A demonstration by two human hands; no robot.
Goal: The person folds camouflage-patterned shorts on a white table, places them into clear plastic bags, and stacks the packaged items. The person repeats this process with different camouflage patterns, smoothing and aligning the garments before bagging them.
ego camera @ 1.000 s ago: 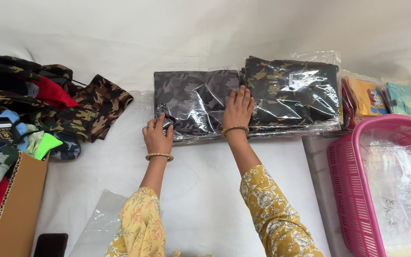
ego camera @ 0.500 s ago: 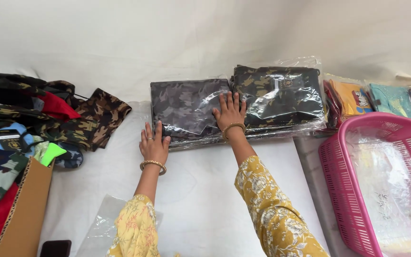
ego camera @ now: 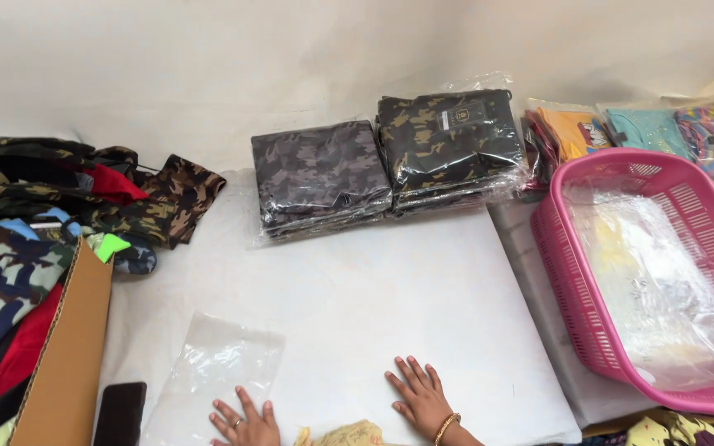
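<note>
1. Head view: your left hand [ego camera: 245, 423] lies flat at the near edge of the white board [ego camera: 390, 314], fingers spread, clamped on nothing. Its fingertips rest on the lower edge of an empty clear plastic bag [ego camera: 221, 363].
2. Your right hand [ego camera: 421, 400] lies flat on the bare board just right of the left one, fingers apart, holding nothing. A gold bangle [ego camera: 446, 427] sits on its wrist.
3. Locate the packed goods at the far edge of the board, well apart from both hands: a grey camouflage bundle [ego camera: 320, 175] in clear wrap, and a darker green camouflage bundle [ego camera: 449, 147] touching its right side.
4. Note the pink plastic basket [ego camera: 576, 272] to the right, lined with clear plastic sheeting [ego camera: 663, 289].
5. Note the bright folded garments [ego camera: 646, 132] beyond the basket.
6. Note the loose camouflage clothes [ego camera: 35, 206] heaped at the left, a cardboard box [ego camera: 68, 355] below them, and a dark phone [ego camera: 120, 411] just beside the box.
</note>
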